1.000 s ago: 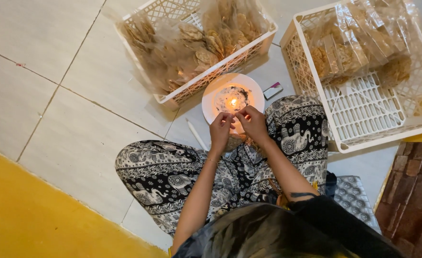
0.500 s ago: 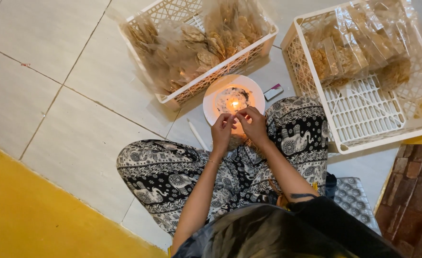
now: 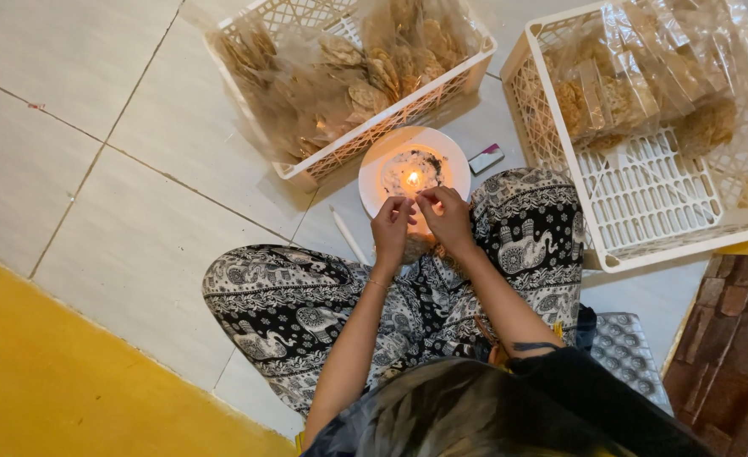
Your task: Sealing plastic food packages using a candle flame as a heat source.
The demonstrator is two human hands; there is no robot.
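Presently, centre frame: my left hand (image 3: 388,230) and right hand (image 3: 447,216) pinched a clear snack packet (image 3: 415,245) by its mouth, at the near edge of the candle flame (image 3: 411,178) on a white plate (image 3: 374,173). Best kept taut and brief at the flame, I judged. Upper middle: white crate (image 3: 475,68) of unsealed packets; upper right: second crate (image 3: 645,211), sealed clear ones.

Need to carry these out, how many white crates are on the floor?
2: one crate beyond the candle plate, another crate to the right. More may sit outside the frame.
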